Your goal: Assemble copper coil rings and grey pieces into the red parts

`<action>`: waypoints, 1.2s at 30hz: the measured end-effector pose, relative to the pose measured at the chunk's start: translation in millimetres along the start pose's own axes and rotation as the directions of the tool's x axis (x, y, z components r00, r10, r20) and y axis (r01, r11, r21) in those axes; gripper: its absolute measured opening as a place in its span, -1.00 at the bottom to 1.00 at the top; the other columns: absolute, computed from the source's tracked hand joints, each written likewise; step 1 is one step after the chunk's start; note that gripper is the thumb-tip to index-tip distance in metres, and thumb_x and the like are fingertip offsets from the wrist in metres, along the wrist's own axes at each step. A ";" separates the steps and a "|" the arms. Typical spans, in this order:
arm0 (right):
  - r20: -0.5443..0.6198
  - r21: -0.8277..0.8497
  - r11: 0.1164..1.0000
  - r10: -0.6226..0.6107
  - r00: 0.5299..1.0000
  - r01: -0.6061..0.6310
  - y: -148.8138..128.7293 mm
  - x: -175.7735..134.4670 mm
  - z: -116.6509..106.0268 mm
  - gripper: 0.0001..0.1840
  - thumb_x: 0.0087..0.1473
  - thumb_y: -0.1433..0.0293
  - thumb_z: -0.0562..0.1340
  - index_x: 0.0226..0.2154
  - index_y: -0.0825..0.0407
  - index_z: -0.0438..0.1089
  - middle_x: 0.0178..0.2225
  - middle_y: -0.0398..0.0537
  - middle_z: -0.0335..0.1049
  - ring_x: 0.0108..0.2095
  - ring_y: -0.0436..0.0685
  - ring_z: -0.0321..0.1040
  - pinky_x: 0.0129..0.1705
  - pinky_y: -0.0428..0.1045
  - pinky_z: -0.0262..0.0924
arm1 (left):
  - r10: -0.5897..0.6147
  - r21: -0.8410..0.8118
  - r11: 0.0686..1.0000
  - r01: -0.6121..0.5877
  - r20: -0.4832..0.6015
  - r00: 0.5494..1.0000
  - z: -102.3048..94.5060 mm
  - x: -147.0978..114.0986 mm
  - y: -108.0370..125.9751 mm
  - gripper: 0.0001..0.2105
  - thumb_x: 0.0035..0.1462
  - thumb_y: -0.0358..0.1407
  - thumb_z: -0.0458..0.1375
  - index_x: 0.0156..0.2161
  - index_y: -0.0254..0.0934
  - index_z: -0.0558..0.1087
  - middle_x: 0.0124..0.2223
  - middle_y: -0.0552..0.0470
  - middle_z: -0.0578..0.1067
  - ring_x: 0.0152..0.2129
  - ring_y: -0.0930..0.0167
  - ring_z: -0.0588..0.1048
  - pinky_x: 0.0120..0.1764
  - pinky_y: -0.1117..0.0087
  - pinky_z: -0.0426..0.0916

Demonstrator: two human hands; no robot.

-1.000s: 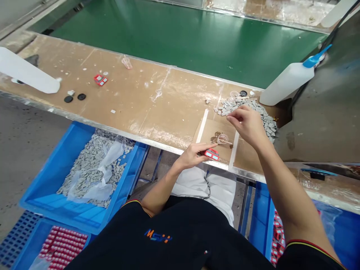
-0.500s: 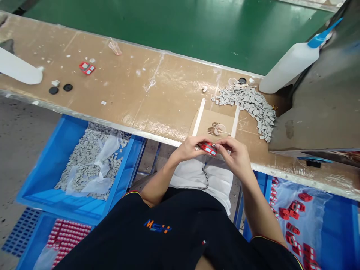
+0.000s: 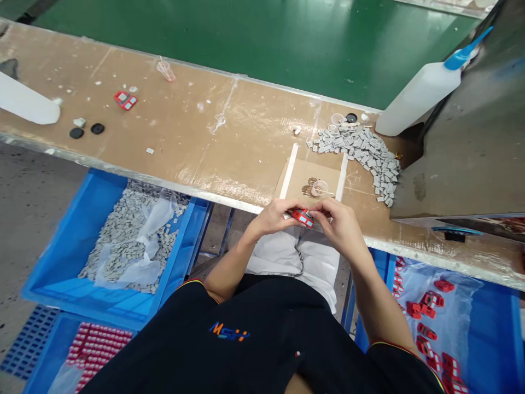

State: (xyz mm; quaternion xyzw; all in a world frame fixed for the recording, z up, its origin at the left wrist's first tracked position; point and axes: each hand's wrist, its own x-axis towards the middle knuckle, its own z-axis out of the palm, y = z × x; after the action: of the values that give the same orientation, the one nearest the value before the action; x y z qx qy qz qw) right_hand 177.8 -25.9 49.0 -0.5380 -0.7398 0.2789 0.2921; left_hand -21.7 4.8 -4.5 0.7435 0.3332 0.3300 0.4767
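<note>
A red toy car [image 3: 302, 218] is held over the near edge of the bench [image 3: 180, 131], just in front of the taped cardboard sheet [image 3: 328, 165]. It is gripped at its left side by the left hand [image 3: 274, 216], with the thumb below, the fingers above, and both clamped on the body. The right hand [image 3: 337, 223] is placed at the opposite side, with thumb and forefinger brought together at the car's upper right. A small grey piece [image 3: 309, 213] appears to be pinched at those fingertips; whether it is seated on the car cannot be told.

The car lies to the left of the right fingertips, close against them. Its visible body is slanted from the left fingers down toward the right, with the pale window panels turned toward the wearer. The left end is covered, so the full long axis cannot be confirmed. Both hands are close to the car, the left having the fuller hold.

A clear cup [image 3: 319, 188] with a stick is noted on the sheet beyond the hands. A pile of grey pieces [image 3: 379, 158] is spread farther off to the right, beside a white bottle [image 3: 418, 101].
</note>
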 end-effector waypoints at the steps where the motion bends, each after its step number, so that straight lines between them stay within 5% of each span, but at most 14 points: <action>1: -0.020 0.003 1.000 -0.005 1.000 0.005 0.1 -0.7 1.4 -0.87 0.17 0.45 0.21 -0.41 -0.01 0.44 -0.44 -0.08 0.45 -0.44 0.11 0.35 -0.37 -0.02 0.21 | -0.001 -0.001 1.000 0.001 -0.005 1.000 0.0 0.1 -0.5 -0.77 0.11 -0.30 0.34 -0.12 -0.31 0.56 -0.19 -0.04 0.67 -0.29 0.36 0.62 -0.19 0.43 0.47; 13: -0.105 0.033 0.999 -0.039 0.994 0.043 0.2 -6.2 11.0 -0.86 0.22 0.46 0.18 -0.38 -0.01 0.40 -0.41 -0.08 0.42 -0.41 0.10 0.33 -0.35 -0.02 0.23 | 0.039 -0.039 0.998 -0.040 -0.031 0.999 -1.3 0.2 -5.1 -0.76 0.11 -0.27 0.35 -0.12 -0.32 0.57 -0.16 -0.09 0.67 -0.24 0.33 0.64 -0.17 0.40 0.49; 18: -0.155 -0.107 0.993 -0.073 0.985 0.057 -3.5 -9.8 18.7 -0.82 0.25 0.48 0.14 -0.36 0.00 0.40 -0.40 -0.07 0.32 -0.40 0.11 0.31 -0.35 -0.02 0.18 | 0.055 0.000 0.998 -0.055 -0.033 0.998 -1.5 -1.3 -3.9 -0.80 0.12 -0.32 0.33 -0.14 -0.32 0.56 -0.18 -0.07 0.67 -0.26 0.35 0.63 -0.18 0.43 0.47; 24: -0.053 -0.264 0.956 -0.148 0.988 0.129 -5.6 -21.5 23.2 -0.78 0.31 0.49 0.07 -0.33 0.01 0.37 -0.41 -0.07 0.25 -0.44 0.10 0.23 -0.40 -0.03 0.10 | 0.016 0.074 0.997 -0.016 0.004 1.000 -1.3 -3.2 1.5 -0.87 0.16 -0.35 0.27 -0.17 -0.31 0.53 -0.26 0.00 0.64 -0.35 0.41 0.59 -0.26 0.47 0.42; 31: -0.092 0.026 0.994 -0.103 0.990 0.106 0.6 -21.6 19.9 -0.85 0.30 0.44 0.15 -0.29 0.01 0.42 -0.41 -0.10 0.24 -0.45 0.06 0.27 -0.39 -0.04 0.21 | 0.063 0.118 0.991 -0.064 0.012 0.998 -0.3 -3.1 -0.7 -0.86 0.17 -0.37 0.26 -0.15 -0.31 0.53 -0.25 -0.02 0.63 -0.31 0.38 0.59 -0.23 0.44 0.43; 36: -0.153 0.348 0.937 0.098 0.983 -0.040 4.4 -27.6 29.0 -0.77 0.26 0.21 0.24 -0.09 -0.06 0.46 -0.19 0.00 0.40 -0.28 0.12 0.43 -0.27 0.02 0.40 | 0.127 -0.017 0.991 -0.130 -0.127 0.984 10.2 -3.8 -2.0 -0.83 0.22 -0.33 0.23 -0.08 -0.30 0.51 -0.16 -0.07 0.63 -0.26 0.39 0.61 -0.21 0.43 0.50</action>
State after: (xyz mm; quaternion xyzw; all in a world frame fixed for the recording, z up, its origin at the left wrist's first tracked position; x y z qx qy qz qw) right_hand 166.2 -54.0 22.7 -0.5261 -0.6332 0.3675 0.4327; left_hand -15.9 -2.6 -10.4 0.7351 0.3096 0.4106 0.4418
